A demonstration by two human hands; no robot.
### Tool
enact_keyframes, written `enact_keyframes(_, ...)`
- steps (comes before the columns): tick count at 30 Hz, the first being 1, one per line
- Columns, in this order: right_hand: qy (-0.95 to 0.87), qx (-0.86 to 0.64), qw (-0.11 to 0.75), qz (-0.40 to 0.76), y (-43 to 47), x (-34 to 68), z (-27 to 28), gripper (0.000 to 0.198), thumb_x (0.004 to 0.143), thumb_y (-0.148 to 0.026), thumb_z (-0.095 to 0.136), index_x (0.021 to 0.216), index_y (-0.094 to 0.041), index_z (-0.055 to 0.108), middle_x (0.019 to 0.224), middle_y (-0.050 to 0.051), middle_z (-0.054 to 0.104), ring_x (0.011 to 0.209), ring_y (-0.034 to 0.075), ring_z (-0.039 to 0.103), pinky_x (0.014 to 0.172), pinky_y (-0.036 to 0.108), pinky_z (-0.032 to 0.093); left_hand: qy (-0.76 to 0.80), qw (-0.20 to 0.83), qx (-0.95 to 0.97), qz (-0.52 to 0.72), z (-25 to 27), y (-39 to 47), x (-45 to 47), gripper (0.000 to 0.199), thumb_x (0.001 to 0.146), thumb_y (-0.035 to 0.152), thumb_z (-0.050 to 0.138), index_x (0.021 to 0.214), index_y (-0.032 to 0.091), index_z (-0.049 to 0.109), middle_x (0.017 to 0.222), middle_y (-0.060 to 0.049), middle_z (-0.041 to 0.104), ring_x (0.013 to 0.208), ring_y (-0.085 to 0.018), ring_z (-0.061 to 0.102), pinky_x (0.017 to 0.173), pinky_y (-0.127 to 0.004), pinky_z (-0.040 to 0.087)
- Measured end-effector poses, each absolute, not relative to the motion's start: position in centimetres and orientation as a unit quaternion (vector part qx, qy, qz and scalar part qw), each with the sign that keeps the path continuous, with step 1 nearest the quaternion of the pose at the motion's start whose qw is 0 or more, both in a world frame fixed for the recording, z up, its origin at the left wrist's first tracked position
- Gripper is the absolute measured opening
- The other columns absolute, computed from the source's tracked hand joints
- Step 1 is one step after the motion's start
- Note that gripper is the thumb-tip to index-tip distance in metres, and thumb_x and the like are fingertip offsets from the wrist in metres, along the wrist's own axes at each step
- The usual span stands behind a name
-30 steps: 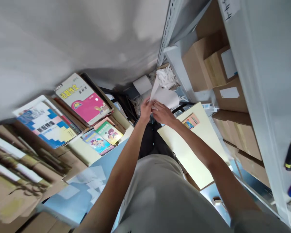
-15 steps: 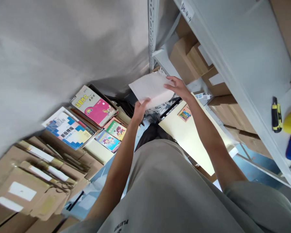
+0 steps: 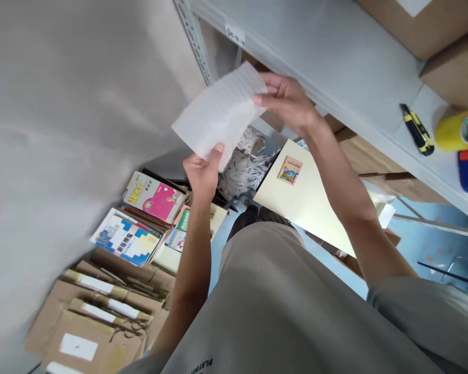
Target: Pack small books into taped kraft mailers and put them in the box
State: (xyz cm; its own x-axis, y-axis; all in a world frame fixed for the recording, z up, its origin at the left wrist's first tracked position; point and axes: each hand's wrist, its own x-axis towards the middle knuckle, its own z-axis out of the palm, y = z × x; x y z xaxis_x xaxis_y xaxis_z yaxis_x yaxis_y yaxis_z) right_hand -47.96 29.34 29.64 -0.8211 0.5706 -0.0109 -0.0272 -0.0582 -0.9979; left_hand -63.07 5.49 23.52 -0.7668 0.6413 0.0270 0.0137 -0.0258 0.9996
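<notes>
Bridging left hand (image 3: 202, 175) and right hand (image 3: 287, 101) (edges pinched), white paper (image 3: 222, 111) slants.

Soft, dimmish lt, diffuse shadows on wall (image 3: 70, 104), sl. blur, edges stretched.

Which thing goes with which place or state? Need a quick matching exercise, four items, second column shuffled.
Things:
1. white sheet
2. box cutter
3. orange-bordered picture
4. shredded paper

Places or states:
A. on the pale yellow tabletop
B. heaped in thin loose strips
C. held by the left hand and right hand
D. on the grey shelf, beside the yellow tape roll

Pairs: 1-C, 2-D, 3-A, 4-B
</notes>
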Motion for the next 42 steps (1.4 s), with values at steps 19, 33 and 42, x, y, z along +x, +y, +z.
enact_keyframes(19,-0.626,-0.513,0.397,0.433,22.4,-3.8,28.7,0.079,0.106,-0.086,0.068,0.163,-0.032,0.072,0.147,0.013,0.084,0.144,0.033,0.077,0.124,0.058,0.062,0.437,0.423,0.628,0.486,26.0,8.4,-30.0,0.012,0.110,0.033,0.079,0.114,0.028,0.090,0.143,-0.009,0.080,0.151,-0.038,0.069,0.133,-0.063,0.056)
enact_keyframes(33,-0.381,-0.756,0.269,0.460,5.6,11.7,4.0,0.089,0.096,-0.048,0.076,0.171,-0.007,0.053,0.119,0.017,0.088,0.108,0.032,0.085,0.110,0.054,0.067,0.454,0.447,0.758,0.137,5.6,4.4,-11.9,0.052,0.098,0.014,0.074,0.148,0.027,0.085,0.177,-0.014,0.063,0.172,-0.040,0.051,0.147,-0.068,0.032)
enact_keyframes(42,-0.348,-0.836,0.179,0.386,4.8,12.4,-1.0,0.066,0.099,-0.028,0.063,0.162,-0.008,0.059,0.129,0.023,0.086,0.116,0.032,0.083,0.111,0.045,0.062,0.655,0.373,0.657,-0.006,3.6,4.8,-23.9,0.094,0.100,0.057,0.082,0.178,0.012,0.054,0.197,-0.027,0.022,0.184,-0.053,0.016,0.148,-0.068,0.020)
